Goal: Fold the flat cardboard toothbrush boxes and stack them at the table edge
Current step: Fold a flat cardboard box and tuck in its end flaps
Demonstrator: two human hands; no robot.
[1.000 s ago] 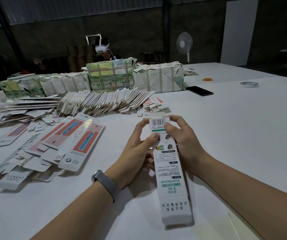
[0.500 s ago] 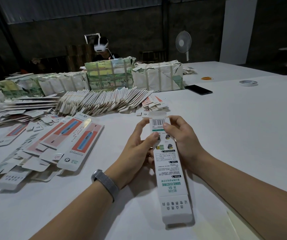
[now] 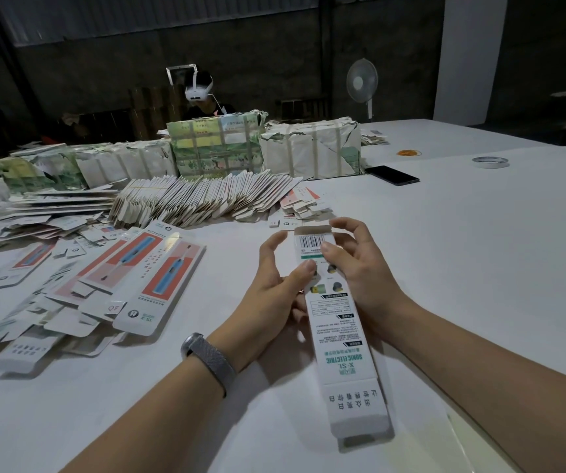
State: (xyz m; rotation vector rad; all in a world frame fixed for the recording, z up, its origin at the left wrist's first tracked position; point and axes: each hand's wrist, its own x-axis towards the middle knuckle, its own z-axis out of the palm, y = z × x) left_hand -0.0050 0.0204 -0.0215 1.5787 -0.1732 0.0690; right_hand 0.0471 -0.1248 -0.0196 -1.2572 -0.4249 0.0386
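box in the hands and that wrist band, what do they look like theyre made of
Box: thin printed cardboard, smooth white outside, apparently coated; the raised end flap shows a dull, brownish unprinted inner side. Wrist band on the left arm: looks like woven metal mesh, grey with a fine grainy sheen, though a metallic-look fabric cannot be ruled out.

Two hands point(image 3: 315, 281), one folded box point(image 3: 339, 336), one phone point(image 3: 392, 175), one fan point(image 3: 362, 81).

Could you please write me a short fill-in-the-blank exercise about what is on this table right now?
1. Both hands hold one long white toothbrush box; the wristband is on the ____ wrist.
2. The black phone lies ____ on the table.
3. The barcode on the box is at the end ____ from the person.
4. The standing fan is ____ the table.

Missing words: left; flat; farthest; behind
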